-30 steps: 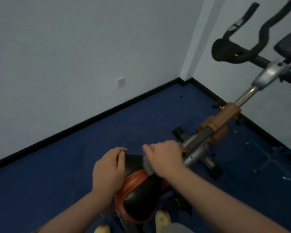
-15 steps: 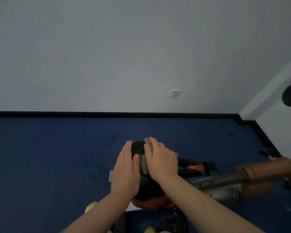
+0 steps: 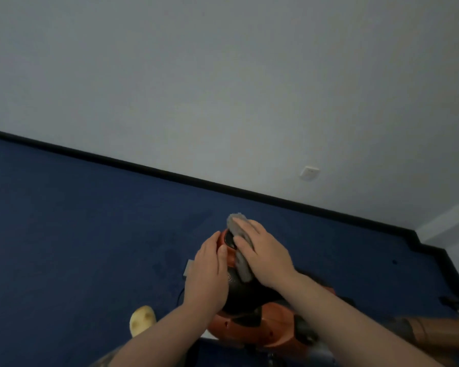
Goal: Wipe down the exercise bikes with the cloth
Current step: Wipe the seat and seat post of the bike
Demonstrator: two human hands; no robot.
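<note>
— Two hands on one saddle, is that right?

— Yes. The left hand [image 3: 206, 274] lies on the left flank of the black padded bike saddle with orange trim [image 3: 229, 256], fingers fairly straight and holding nothing, thumb laid against the orange edge. It looks to be steadying the seat.

— And the cloth?

— The grey, nubbly wiping cloth [image 3: 239, 245] is under the right hand [image 3: 264, 254], pressed onto the top of the saddle near its tip. A rounded end pokes out beyond the fingertips and a strip shows along the thumb side. The fingers lie nearly flat over it, so I would call it a flat-handed press rather than a pinch.

— How would you do this stroke well?

— Keep the palm flat so the whole pad of cloth bears on the vinyl, and run it along the length of the seat, then down over the orange edges, where I would expect sweat to gather. The left hand should brace against the push so the seat does not swivel, and shift aside once the cloth reaches that flank.

— Anything else around?

— Dark blue carpet [image 3: 77, 234], a black skirting board [image 3: 143, 168], a pale wall with a white socket plate [image 3: 309, 172]. Part of the bike's brown frame tube [image 3: 440, 332] shows at the lower right.
</note>
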